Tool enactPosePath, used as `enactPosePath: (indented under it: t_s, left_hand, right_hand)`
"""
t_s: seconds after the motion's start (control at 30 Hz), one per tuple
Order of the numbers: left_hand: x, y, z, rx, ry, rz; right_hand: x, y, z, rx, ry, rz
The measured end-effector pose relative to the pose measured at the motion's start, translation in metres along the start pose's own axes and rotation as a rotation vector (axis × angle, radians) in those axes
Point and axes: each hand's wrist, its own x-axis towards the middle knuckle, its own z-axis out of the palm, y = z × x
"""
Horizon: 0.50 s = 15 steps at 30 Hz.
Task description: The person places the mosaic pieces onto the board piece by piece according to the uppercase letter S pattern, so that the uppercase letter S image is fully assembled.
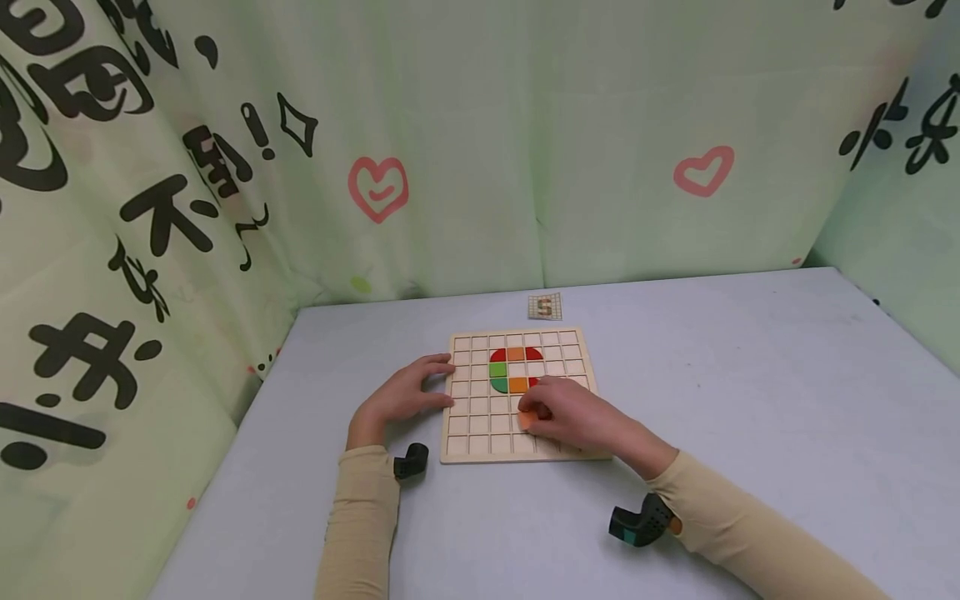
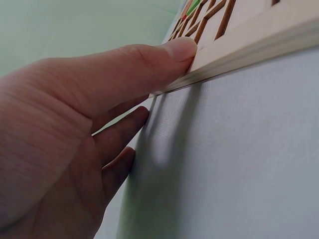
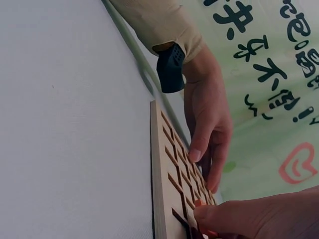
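A square wooden grid board [image 1: 467, 426] lies on the table. My left hand [image 1: 405, 392] rests at its left edge, fingers spread; in the left wrist view the thumb [image 2: 174, 52] touches the rim. With thumb and fingers, my right hand [image 1: 577, 414] pinches an orange tile [image 1: 527, 420] over the lower middle cells. Above it sit set tiles: a top row of red [image 1: 498, 356], orange [image 1: 515, 354] and red [image 1: 533, 353], then light green [image 1: 498, 369] below at the left. Under that come dark green [image 1: 499, 386], orange [image 1: 518, 385] and a red tile partly hidden by my right hand.
Just behind the board lies a small card [image 1: 545, 307] with a grid pattern. Each wrist carries a black camera [image 1: 640, 521]. A pale green curtain [image 1: 540, 142] with hearts and writing surrounds the back and sides of the white table [image 1: 750, 400].
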Motion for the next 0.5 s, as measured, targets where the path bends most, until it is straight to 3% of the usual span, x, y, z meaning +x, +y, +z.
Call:
enactPosePath:
  t_s: [0.5]
  left_hand:
    - [0.0,-0.0005,0.0001,-0.01,0.001,-0.013]
  right_hand:
    - [0.0094,-0.0074,0.0076,-0.107,-0.005,0.034]
